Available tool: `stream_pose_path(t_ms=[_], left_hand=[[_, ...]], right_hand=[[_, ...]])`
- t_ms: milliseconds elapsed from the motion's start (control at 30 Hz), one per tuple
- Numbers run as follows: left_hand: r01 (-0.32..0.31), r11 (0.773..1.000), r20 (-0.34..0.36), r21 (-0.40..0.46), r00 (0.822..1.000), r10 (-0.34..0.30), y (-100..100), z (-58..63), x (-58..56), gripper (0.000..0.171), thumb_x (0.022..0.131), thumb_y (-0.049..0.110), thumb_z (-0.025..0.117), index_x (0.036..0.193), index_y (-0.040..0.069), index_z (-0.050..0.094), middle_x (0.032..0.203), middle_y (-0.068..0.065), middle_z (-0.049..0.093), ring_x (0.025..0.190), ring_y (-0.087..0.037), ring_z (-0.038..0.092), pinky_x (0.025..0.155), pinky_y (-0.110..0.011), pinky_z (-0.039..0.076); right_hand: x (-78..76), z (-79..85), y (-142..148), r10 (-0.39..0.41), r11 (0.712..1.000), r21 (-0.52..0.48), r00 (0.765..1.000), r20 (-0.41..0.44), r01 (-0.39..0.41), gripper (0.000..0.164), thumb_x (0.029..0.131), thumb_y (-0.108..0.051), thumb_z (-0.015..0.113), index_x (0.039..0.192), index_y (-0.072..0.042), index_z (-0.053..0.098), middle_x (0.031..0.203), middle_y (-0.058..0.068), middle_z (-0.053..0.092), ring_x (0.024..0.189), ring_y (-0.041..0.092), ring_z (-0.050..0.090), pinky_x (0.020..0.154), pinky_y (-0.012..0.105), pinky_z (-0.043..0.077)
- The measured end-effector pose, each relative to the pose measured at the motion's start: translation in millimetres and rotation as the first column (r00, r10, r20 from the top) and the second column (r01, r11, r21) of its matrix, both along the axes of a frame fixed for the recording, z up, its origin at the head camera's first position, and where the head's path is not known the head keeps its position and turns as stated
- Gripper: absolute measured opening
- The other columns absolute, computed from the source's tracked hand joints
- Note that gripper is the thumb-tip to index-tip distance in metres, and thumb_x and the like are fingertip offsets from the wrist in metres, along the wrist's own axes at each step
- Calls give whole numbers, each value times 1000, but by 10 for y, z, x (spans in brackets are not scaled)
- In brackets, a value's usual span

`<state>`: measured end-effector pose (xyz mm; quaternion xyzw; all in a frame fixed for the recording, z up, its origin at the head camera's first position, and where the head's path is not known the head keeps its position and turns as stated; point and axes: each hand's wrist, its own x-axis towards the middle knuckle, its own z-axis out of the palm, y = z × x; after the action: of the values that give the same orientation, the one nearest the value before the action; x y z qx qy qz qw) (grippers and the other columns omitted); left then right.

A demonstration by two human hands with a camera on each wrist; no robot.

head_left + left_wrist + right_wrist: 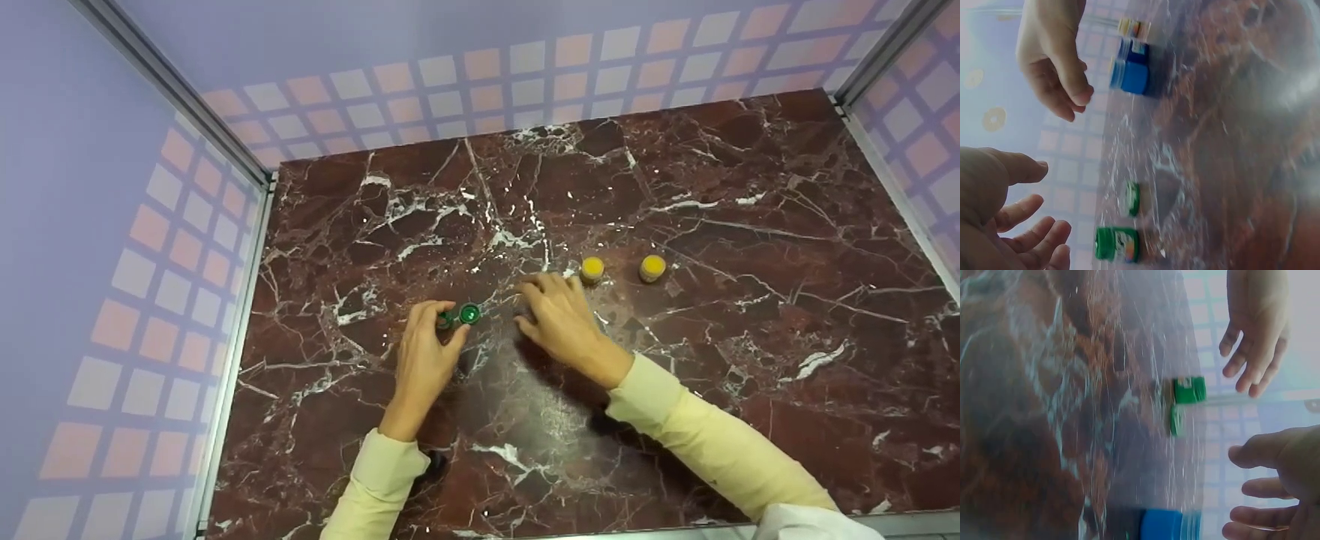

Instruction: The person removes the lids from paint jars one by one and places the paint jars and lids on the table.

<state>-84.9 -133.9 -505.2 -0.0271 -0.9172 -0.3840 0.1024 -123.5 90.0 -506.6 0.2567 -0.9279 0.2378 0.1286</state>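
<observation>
My left hand (429,349) is held over the table with thumb and fingers apart, close to a small green jar (1124,246) with a label. Beside that jar lies a low round green lid (469,313). In the left wrist view a gap shows between the fingers and both green things. My right hand (559,319) hovers to the right, fingers loosely bent and holding nothing. Near it in the right wrist view stands a blue jar (1161,525) with a clear neck; the hand hides blue in the head view.
Two small jars with yellow tops, a nearer one (592,268) and a farther one (652,268), stand beyond the right hand. The dark red marbled table (750,315) is bounded by lilac walls (480,45) with pale and pink squares.
</observation>
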Motion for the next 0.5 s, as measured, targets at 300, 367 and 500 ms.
stream_pose_path(t_ms=[300,367,500], left_hand=[[92,996,-35,-2,995,-92,219,51,85,36,89,12,81,120,2,67,122,-13,62,108,-33,64,91,-44,54],[120,993,-24,-4,992,-120,264,41,101,36,90,12,80,122,2,67,123,-13,62,105,-32,64,88,-43,55],[147,989,6,4,989,-147,343,13,103,35,91,13,79,123,4,67,123,-12,62,105,-32,63,87,-42,54]], right_hand=[[-31,-3,153,4,994,111,999,-47,1,44,76,-21,92,109,-2,71,105,16,68,97,35,63,83,51,44],[-30,-18,164,7,989,145,999,-45,-1,45,74,-20,93,109,-2,70,106,16,68,98,35,63,86,53,44],[-25,-63,163,23,979,204,999,-45,-13,44,73,-17,92,107,-3,69,104,16,68,96,36,63,88,55,42]])
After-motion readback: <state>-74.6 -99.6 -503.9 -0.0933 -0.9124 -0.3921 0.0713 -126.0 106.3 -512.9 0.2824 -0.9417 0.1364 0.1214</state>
